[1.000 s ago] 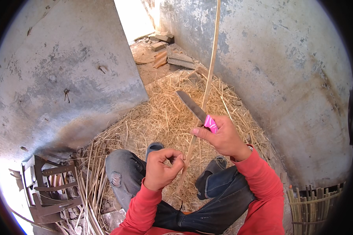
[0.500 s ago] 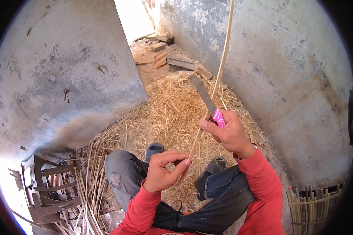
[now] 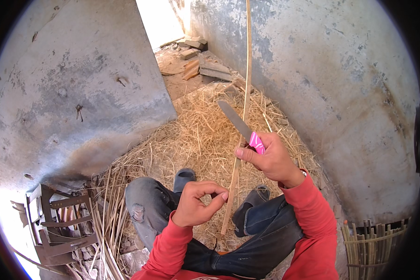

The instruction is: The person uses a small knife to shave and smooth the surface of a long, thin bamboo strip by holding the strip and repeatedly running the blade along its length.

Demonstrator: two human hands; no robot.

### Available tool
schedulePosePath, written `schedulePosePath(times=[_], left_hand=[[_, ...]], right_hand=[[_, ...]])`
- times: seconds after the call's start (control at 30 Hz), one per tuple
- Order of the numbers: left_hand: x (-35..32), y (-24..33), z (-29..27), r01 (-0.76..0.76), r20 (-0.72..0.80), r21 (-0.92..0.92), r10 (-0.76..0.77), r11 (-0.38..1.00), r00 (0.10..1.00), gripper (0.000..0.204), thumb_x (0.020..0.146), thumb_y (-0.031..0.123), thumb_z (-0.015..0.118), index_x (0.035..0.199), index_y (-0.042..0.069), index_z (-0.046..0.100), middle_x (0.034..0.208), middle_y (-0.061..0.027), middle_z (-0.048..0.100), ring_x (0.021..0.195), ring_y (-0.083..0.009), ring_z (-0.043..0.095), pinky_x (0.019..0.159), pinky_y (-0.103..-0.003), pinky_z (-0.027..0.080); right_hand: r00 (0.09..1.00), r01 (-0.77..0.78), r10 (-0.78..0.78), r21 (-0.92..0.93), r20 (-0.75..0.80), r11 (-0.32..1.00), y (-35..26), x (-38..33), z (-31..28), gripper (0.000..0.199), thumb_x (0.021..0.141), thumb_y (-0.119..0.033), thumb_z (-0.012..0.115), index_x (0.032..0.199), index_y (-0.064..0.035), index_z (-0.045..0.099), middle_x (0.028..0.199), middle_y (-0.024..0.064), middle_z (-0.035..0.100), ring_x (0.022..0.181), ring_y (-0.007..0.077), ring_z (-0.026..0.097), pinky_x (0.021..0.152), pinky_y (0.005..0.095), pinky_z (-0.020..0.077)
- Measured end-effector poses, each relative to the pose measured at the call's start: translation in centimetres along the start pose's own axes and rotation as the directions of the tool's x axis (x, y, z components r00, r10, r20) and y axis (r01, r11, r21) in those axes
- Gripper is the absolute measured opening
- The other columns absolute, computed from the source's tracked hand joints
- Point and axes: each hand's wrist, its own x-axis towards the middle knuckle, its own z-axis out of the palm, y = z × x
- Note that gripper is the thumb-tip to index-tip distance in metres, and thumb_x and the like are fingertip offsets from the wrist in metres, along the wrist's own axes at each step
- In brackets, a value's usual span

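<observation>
A long, thin pale strip (image 3: 248, 60), apparently split bamboo, runs upright from between my knees past the top of the view. My right hand (image 3: 274, 161) is closed round the pink-and-white handle of a knife (image 3: 236, 118). Its blade points up and to the left, across the strip. The right thumb presses on the strip just below the blade, with something dark beside it. Lower down, the curled thumb and forefinger of my left hand (image 3: 200, 203) are pinched at the strip's left edge. The strip's lower end hangs free below these fingers.
Pale shavings (image 3: 205, 126) cover the floor ahead. Long strips (image 3: 109, 224) lie at left beside a broken brown frame (image 3: 63, 224). A slatted bamboo piece (image 3: 373, 245) stands lower right. Worn walls (image 3: 331, 93) rise on both sides; bricks (image 3: 193, 44) lie by the bright gap.
The strip's upper part has swung left and its lower end has shifted down and right past my left fingers. The knife has dropped slightly left with my right hand.
</observation>
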Motion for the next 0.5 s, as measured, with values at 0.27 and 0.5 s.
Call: schedulePosePath(times=[0.27, 0.5], left_hand=[[-0.06, -0.01, 0.09, 0.003, -0.004, -0.024, -0.004, 1.0, 1.0, 0.007, 0.088, 0.003, 0.071, 0.088, -0.003, 0.075, 0.077, -0.0071, 0.071, 0.069, -0.0112, 0.064, 0.064, -0.026, 0.048], [-0.01, 0.03, 0.11, 0.006, 0.0, -0.032, -0.006, 0.999, 1.0, 0.007, 0.088, 0.002, 0.071, 0.088, -0.003, 0.075, 0.076, -0.0068, 0.07, 0.068, -0.0108, 0.064, 0.063, -0.026, 0.048]], right_hand=[[1.0, 0.011, -0.01, -0.013, 0.002, 1.0, 0.24, 0.02, 0.01, 0.024, 0.093, -0.022, 0.078, 0.082, -0.0035, 0.067, 0.065, -0.0073, 0.05, 0.061, 0.0042, 0.041, 0.054, 0.0269, 0.0328], [0.999, 0.034, -0.034, -0.036, 0.0, 0.999, 0.2, 0.0, 0.02, 0.025, 0.093, -0.023, 0.078, 0.082, -0.0034, 0.067, 0.064, -0.0072, 0.05, 0.061, 0.0044, 0.04, 0.053, 0.0273, 0.0325]])
